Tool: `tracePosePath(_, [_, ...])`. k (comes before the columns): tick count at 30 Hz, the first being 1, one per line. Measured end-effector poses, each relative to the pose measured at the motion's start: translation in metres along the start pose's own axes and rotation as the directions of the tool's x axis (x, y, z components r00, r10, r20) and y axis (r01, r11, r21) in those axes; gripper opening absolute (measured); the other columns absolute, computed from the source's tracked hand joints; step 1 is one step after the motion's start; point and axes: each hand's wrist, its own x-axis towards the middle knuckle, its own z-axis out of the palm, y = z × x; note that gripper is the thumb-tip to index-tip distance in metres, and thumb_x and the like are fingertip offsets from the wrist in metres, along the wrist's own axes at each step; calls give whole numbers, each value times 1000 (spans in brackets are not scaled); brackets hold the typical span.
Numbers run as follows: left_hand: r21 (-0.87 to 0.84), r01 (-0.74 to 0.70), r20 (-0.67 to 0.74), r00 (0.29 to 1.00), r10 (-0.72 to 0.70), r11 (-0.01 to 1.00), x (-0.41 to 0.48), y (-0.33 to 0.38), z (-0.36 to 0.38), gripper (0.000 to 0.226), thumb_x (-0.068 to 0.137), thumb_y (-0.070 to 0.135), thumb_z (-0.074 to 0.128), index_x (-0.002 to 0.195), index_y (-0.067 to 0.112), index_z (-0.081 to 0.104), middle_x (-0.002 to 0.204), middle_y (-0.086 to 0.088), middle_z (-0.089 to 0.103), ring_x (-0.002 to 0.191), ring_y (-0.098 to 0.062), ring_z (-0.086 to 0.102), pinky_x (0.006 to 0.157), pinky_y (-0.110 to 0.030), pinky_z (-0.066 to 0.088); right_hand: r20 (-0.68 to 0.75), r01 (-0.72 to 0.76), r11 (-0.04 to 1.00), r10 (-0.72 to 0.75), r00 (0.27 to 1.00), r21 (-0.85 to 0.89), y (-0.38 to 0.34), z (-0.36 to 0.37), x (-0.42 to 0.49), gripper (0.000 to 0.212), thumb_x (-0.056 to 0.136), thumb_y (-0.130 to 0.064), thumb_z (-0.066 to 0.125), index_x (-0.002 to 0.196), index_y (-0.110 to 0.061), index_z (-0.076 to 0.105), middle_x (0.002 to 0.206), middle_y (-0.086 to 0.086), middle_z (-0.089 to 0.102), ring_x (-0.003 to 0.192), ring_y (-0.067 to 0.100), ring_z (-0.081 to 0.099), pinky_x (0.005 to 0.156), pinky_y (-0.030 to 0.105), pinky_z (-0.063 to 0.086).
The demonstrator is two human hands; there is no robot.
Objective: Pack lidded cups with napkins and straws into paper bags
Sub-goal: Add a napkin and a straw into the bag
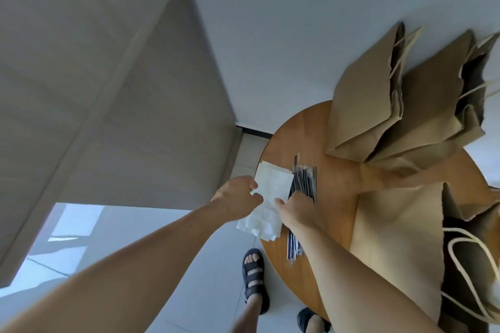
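**My hands on the napkins and the straws**

Head view. I look down at a round brown wooden table (338,170) on the right. My left hand (239,197) is at the left rim of the table. Its fingers are curled, and they pinch the left side of a pile of thin white paper napkins (273,181). The pile lies flat by the left rim, and its near end hangs a little over the rim.

My right hand (297,209) is just right of the napkins. Its thumb touches the top napkin. The rest of the hand lies over a bunch of long black straws (305,181) in clear wraps. The straws lie flat on the table, right beside the napkins, and point from near to far. They stick out past my hand at both ends. My fingers are hidden under the hand, so I cannot tell if they hold the straws or only rest on them.

Two tall brown paper bags are at the far side of the table and touch each other: the left far bag (362,94) and the right far bag (430,105). A near brown paper bag (395,224) is on the right, close to my right arm. Its top is open and dark inside, with a white string handle (465,249).

Below the table, my foot is in a black strap sandal (254,276) on the pale tiled floor (205,292). A grey wall (94,89) fills the left.
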Motion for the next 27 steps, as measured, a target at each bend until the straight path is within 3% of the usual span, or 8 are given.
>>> tracePosePath(9, [-4,18,-3,1000,-18,1000,2,-7,-1,35,88,33,55,123,27,57,124,7,60,96,-12,54,63,-20,39,-110,85,995,-90,990,-44,3,1,-1,28,97,-32,48,78,-13,56,67,-1,55,59,15,54,47,24,33])
tracePosePath(13, [-73,43,-58,997,-47,996,2,-5,3,38,91,30,52,128,22,52,124,1,58,94,-14,55,66,-23,43,-106,173,962,-153,982,210,3,-3,-11,13,91,-33,59,84,-21,58,76,-9,63,69,9,61,49,18,37])
tracePosePath(17, [-347,82,-64,992,-110,934,-2,4,8,49,93,36,55,135,14,47,130,-4,58,112,-24,58,80,-29,45,-82,198,698,-196,977,688,7,-9,-21,13,79,-12,67,77,-19,57,70,-6,61,66,12,57,57,20,42])
tracePosePath(20, [-665,211,146,977,-153,717,-7,14,12,37,95,36,56,121,9,60,116,-10,67,105,-30,64,93,-43,53,-73,196,556,-235,969,808,16,-15,-25,9,73,-15,65,78,-17,57,65,-6,61,61,11,55,56,28,42])
tracePosePath(22, [-784,277,247,960,-130,555,-11,19,16,28,95,28,60,113,8,65,106,-14,71,99,-32,67,87,-44,56,-61,167,466,-235,970,869,23,-20,-25,11,71,-15,65,80,-15,59,64,-6,63,59,10,57,51,26,43])
tracePosePath(24, [-801,252,226,967,-116,543,-10,20,23,21,91,16,65,107,3,66,106,-18,70,99,-36,67,84,-44,57,-73,151,400,-203,976,904,33,-22,-23,10,74,-15,68,81,-13,61,65,-4,65,57,9,58,48,22,44])
tracePosePath(26, [-786,214,160,977,-143,580,-9,21,28,13,89,12,67,99,4,66,106,-22,70,99,-41,67,88,-49,56,-162,175,468,-68,984,866,46,-19,-18,8,86,-20,67,85,-14,64,67,0,67,63,11,63,51,20,45])
tracePosePath(27, [-775,201,130,979,-160,599,-8,21,30,11,89,13,67,96,5,67,105,-21,70,98,-41,67,89,-51,56,-221,161,595,28,975,787,54,-15,-13,10,91,-25,63,88,-15,64,72,0,68,72,15,66,57,21,46])
